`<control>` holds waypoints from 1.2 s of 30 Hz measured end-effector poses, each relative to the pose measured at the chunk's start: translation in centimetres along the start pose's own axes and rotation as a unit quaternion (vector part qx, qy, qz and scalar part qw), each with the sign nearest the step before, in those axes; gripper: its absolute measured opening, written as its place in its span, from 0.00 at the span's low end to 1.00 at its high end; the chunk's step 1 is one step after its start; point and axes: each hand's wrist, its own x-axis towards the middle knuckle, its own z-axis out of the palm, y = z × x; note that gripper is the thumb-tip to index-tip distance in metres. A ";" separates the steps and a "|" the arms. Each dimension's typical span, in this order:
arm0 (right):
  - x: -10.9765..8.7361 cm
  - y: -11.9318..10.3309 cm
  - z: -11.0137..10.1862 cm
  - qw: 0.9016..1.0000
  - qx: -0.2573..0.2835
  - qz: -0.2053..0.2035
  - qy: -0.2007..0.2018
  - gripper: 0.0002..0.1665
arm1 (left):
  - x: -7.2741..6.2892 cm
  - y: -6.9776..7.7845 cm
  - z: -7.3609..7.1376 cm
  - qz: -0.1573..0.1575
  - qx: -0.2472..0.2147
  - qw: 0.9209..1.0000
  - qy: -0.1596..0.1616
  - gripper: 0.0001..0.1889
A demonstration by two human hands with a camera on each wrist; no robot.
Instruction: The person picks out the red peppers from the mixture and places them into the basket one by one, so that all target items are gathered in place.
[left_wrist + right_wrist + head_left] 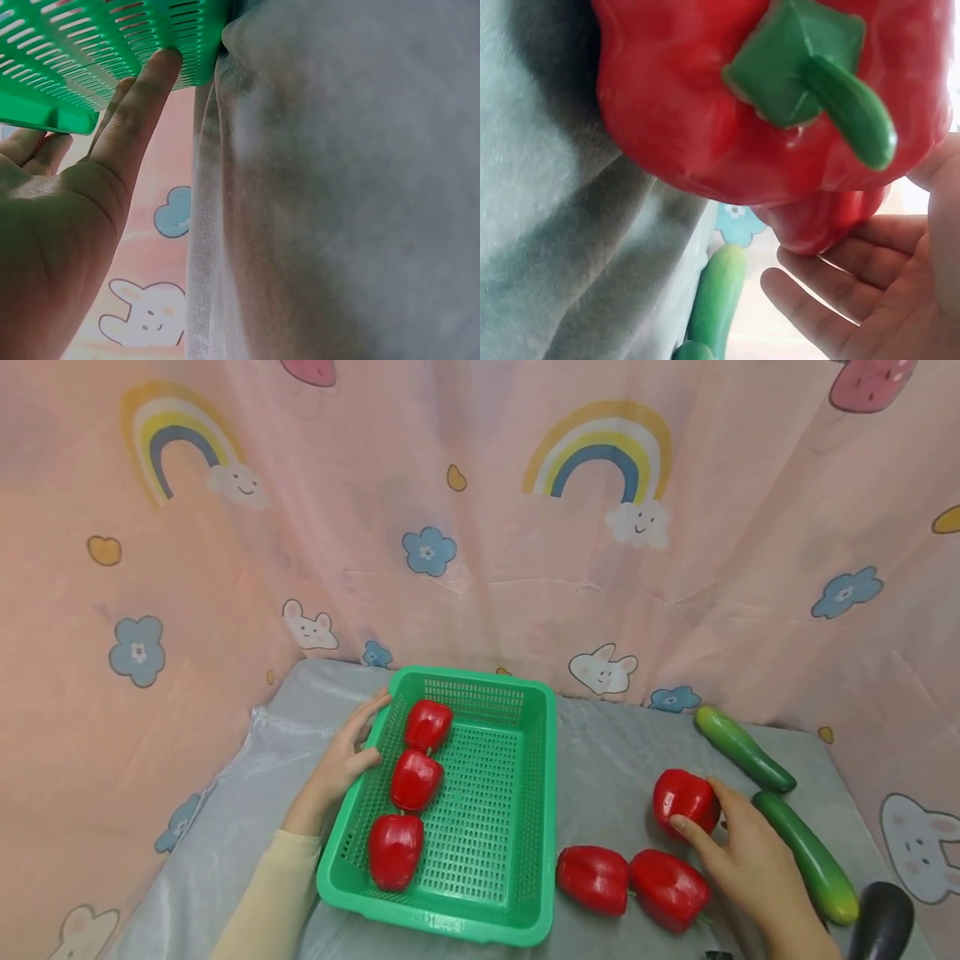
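Against the left side of the green plastic basket point(536, 935), my left hand point(347, 764) rests with straight fingers. The left wrist view shows those fingers point(124, 135) touching its slotted wall. Three red bell peppers line the basket's left side, the middle one point(416, 781) between the others. On the right, my right hand point(757, 856) holds a red bell pepper point(681, 802) between thumb and fingers. Two more bell peppers, one nearer the basket point(594, 880) and one nearer the hand point(670, 891), lie on the cloth. A large pepper point(697, 142) partly hides the held one in the right wrist view.
Two green cucumbers, a farther one point(742, 747) and a nearer one point(806, 856), lie right of the held pepper. A dark eggplant point(883, 922) sits at the lower right. Grey cloth point(607, 760) covers the table; a pink patterned curtain point(495, 618) hangs behind.
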 end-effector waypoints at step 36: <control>-0.6 -3.8 -1.1 0.997 0.000 -0.068 0.045 0.61 | -0.1 -0.1 0.0 -0.010 0.005 1.000 0.003 0.44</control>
